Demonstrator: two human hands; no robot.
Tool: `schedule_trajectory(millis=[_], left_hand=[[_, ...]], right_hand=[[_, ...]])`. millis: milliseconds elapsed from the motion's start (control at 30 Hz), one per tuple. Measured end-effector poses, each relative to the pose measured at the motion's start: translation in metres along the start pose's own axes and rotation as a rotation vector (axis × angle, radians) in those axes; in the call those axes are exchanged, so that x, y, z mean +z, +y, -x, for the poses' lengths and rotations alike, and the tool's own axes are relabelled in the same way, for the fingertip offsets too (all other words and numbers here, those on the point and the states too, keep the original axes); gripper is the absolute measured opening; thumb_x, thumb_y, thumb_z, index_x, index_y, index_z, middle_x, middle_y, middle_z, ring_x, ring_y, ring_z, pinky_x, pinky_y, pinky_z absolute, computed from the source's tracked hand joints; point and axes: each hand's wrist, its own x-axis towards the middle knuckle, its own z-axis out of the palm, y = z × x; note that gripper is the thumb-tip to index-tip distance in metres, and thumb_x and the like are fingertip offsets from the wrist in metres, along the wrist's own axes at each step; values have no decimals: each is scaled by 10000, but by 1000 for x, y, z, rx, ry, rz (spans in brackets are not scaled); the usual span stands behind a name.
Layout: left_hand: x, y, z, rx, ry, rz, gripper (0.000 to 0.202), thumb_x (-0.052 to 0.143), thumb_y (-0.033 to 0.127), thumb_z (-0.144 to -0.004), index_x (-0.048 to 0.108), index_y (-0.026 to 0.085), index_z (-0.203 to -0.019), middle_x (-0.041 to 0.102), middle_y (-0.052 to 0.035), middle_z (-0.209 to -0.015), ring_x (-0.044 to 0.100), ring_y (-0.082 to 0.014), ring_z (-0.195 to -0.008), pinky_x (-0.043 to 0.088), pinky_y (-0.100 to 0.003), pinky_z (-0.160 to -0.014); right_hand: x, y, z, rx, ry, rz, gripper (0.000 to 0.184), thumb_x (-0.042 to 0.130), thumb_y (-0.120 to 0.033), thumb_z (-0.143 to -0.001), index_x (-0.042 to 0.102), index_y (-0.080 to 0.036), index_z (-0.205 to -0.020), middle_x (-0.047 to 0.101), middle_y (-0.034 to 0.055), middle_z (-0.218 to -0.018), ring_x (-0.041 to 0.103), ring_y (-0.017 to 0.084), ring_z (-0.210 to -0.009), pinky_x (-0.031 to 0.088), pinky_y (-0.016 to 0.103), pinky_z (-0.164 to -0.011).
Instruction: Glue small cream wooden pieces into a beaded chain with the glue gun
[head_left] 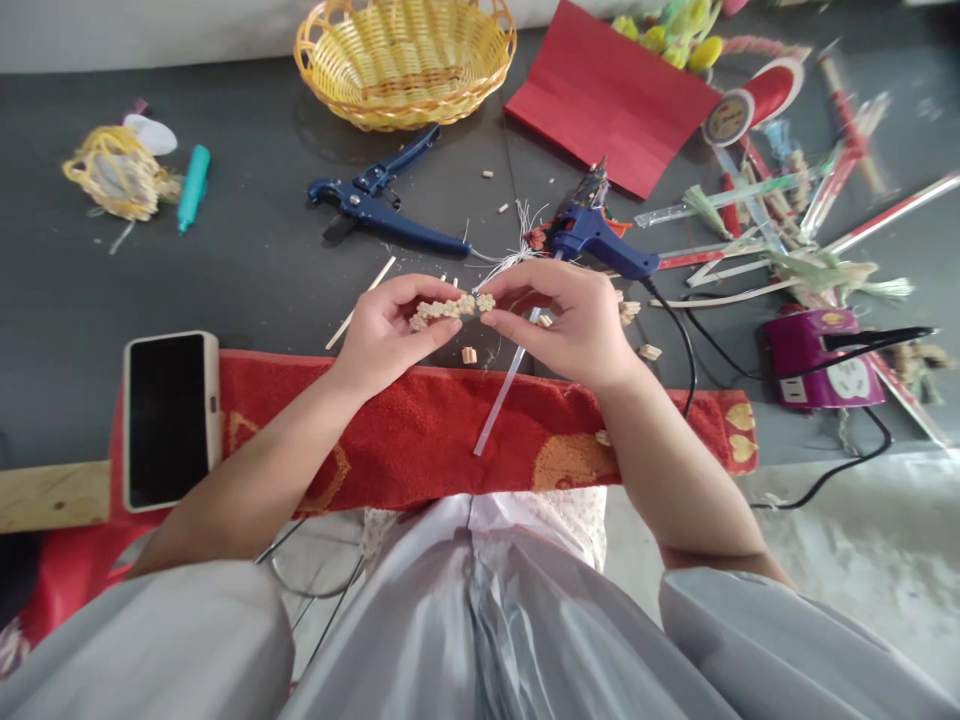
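My left hand (390,335) pinches a pale cluster of small flower-shaped straw pieces (439,312) above the table's front edge. Its thumb and fingers are closed on the cluster's left and lower side. My right hand (566,310) grips a single small flower-shaped piece (487,302) between thumb and forefinger, at the cluster's right end. The two touch or nearly touch; I cannot tell whether they are joined. Loose cut pieces (469,355) lie just below the hands. A clear glue stick (507,382) lies across the towel below my right hand.
Behind the hands lie a blue cutter (386,205) and a blue glue gun (592,228). Farther back stand a yellow basket (405,75) and red paper (611,95). A phone (166,420) rests on the red towel (420,430). A purple power socket (817,360) and cords lie right.
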Motion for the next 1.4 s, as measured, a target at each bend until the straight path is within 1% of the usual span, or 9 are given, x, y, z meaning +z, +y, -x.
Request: schedule_trajectory(millis=[133, 300, 433, 533, 667, 967, 1200, 1300, 1400], left_hand=[[-1, 6, 1, 98, -30, -148, 272, 806, 372, -752, 718, 176, -918, 746, -40, -935, 685, -149, -847, 547, -272, -745], [-3, 9, 2, 255, -2, -363, 187, 761, 305, -796, 720, 176, -924, 723, -27, -873, 653, -134, -770, 501, -258, -660], [-2, 11, 3, 399, 20, -443, 137, 756, 252, -812, 719, 181, -923, 732, -21, -863, 668, -138, -791, 525, -269, -713], [-1, 11, 4, 460, 23, -473, 114, 741, 238, -832, 712, 184, -928, 742, -19, -882, 681, -142, -818, 543, -279, -751], [-1, 10, 4, 487, 28, -519, 106, 727, 261, -851, 707, 194, -931, 745, -9, -885, 683, -142, -816, 546, -287, -756], [0, 8, 4, 521, 52, -527, 102, 728, 260, -848, 707, 195, -924, 751, -1, -875, 691, -137, -803, 547, -272, -742], [0, 7, 5, 512, 45, -524, 117, 723, 266, -856, 703, 197, -947, 748, -6, -891, 695, -139, -829, 545, -270, -765], [0, 8, 5, 487, 42, -518, 115, 717, 274, -859, 706, 201, -947, 749, -11, -892, 689, -142, -828, 539, -281, -777], [0, 8, 6, 448, 39, -531, 136, 705, 316, -869, 708, 203, -944, 748, -18, -895, 687, -153, -834, 541, -304, -796]], right_hand=[[1, 0, 1, -27, -4, 1, 138, 717, -249, -844, 733, -161, -949, 757, 35, -910, 701, 128, -774, 604, 265, -711], [3, 2, 2, -17, -19, 8, 175, 710, -314, -857, 737, -170, -952, 756, 38, -923, 705, 132, -786, 614, 265, -725], [5, 4, 3, -18, -21, -1, 192, 707, -338, -863, 743, -175, -957, 752, 39, -928, 708, 133, -789, 618, 269, -740], [5, 5, 4, -15, -30, 2, 205, 709, -358, -862, 744, -176, -950, 755, 40, -922, 708, 136, -777, 619, 280, -733], [5, 4, 4, -18, -28, 0, 183, 719, -334, -854, 746, -172, -934, 763, 39, -910, 710, 134, -764, 619, 274, -716], [5, 5, 3, -36, -11, 17, 158, 729, -297, -844, 753, -166, -928, 773, 35, -898, 717, 129, -761, 618, 257, -704], [6, 6, 4, -34, -5, 18, 149, 730, -282, -838, 745, -162, -925, 765, 36, -895, 714, 126, -749, 614, 257, -705], [6, 5, 4, -30, -10, 14, 138, 720, -279, -838, 740, -169, -919, 762, 32, -888, 710, 128, -744, 615, 265, -705], [5, 3, 3, -22, -8, 11, 129, 697, -266, -839, 731, -172, -921, 758, 31, -891, 702, 126, -749, 610, 264, -699]])
